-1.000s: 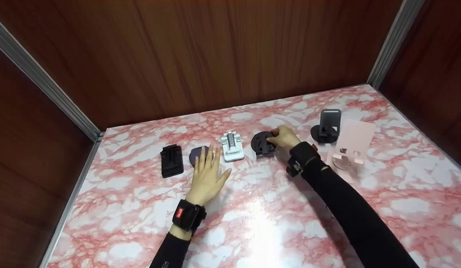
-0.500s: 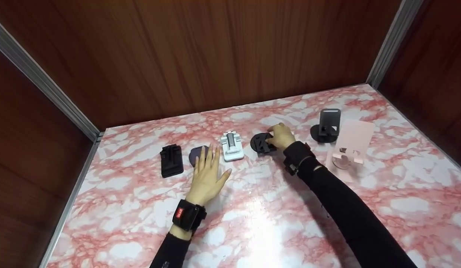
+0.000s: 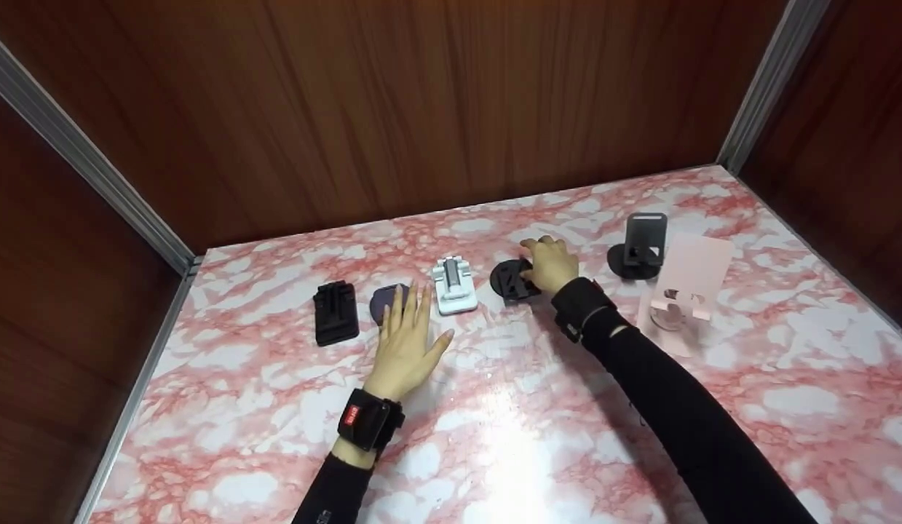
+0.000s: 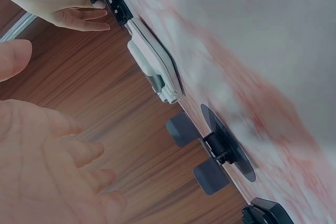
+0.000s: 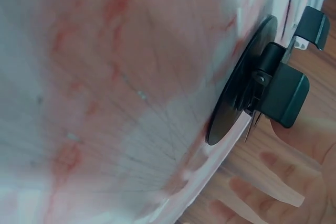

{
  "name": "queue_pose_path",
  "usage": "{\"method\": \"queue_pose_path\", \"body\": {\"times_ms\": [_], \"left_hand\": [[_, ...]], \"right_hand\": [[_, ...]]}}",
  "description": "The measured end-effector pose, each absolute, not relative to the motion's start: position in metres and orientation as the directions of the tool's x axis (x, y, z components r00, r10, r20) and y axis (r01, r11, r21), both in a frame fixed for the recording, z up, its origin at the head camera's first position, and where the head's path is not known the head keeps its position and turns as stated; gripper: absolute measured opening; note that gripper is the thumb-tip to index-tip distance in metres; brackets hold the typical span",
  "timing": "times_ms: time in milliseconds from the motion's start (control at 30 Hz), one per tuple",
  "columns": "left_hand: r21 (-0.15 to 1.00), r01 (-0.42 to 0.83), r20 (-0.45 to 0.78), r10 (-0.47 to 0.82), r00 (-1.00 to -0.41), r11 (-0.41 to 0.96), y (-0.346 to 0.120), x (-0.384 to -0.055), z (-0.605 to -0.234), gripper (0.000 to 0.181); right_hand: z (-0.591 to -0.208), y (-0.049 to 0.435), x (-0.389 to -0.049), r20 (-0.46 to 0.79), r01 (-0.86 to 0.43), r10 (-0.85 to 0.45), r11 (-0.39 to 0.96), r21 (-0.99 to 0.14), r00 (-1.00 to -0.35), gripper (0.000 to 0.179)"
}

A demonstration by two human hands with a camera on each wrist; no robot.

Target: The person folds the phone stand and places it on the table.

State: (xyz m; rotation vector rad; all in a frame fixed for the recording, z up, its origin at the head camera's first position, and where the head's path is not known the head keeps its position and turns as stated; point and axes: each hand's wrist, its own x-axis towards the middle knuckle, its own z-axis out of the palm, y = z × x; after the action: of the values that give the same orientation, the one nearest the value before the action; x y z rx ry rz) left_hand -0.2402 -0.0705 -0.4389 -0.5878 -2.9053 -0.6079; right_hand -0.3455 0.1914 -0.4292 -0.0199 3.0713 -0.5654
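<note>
In the head view my right hand (image 3: 552, 266) is at the right side of a black folded phone stand (image 3: 515, 280) with a round base. Its thumb is right at the stand's edge, while the other fingers extend loosely past it. The right wrist view shows that stand's disc base and two hooked lips (image 5: 286, 95) side-on, the thumb close behind. My left hand (image 3: 403, 349) is spread with straight fingers, overlapping a dark purple-grey round-based phone stand (image 3: 384, 302) in the head view. From the left wrist, that stand (image 4: 226, 140) stands apart from the fingers.
A white folded phone stand (image 3: 455, 285) lies between the hands, and a black one (image 3: 335, 314) at far left. To the right are an upright dark grey stand (image 3: 645, 244) and a pink stand (image 3: 689, 280). Wood-grain panels (image 3: 451, 109) wall the marbled table (image 3: 451, 451).
My right hand has slid slightly left, and its fingers have loosened from their pinch at the black phone stand and straightened. The stand's upper part sits flatter. My left hand stays put.
</note>
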Motion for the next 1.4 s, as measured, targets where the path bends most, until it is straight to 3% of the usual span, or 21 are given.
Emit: {"method": "queue_pose_path", "body": {"times_ms": [433,700,900,1200,1400], "left_hand": [[0.36,0.407,0.197,0.358,-0.913,0.84,-0.07,-0.239,-0.44,0.074],[0.364,0.407,0.202,0.356,-0.912,0.838,-0.069,-0.24,-0.443,0.073],[0.382,0.399,0.186,0.353,-0.917,0.834,-0.068,-0.239,-0.442,0.074],[0.37,0.394,0.184,0.35,-0.919,0.841,-0.068,-0.239,-0.441,0.074],[0.37,0.393,0.185,0.348,-0.919,0.842,-0.067,-0.239,-0.44,0.073]], "right_hand": [[-0.429,0.185,-0.34,0.134,-0.07,-0.041,0.974,-0.217,-0.99,0.06],[-0.418,0.188,-0.327,0.084,-0.1,-0.091,0.988,-0.117,-0.992,0.065],[-0.391,0.195,-0.311,0.052,-0.105,-0.099,0.986,-0.13,-0.994,0.069],[-0.367,0.218,-0.274,0.277,-0.148,-0.107,0.98,-0.132,-0.955,0.073],[-0.367,0.237,-0.251,0.333,-0.138,-0.078,0.977,-0.162,-0.94,0.073]]}}
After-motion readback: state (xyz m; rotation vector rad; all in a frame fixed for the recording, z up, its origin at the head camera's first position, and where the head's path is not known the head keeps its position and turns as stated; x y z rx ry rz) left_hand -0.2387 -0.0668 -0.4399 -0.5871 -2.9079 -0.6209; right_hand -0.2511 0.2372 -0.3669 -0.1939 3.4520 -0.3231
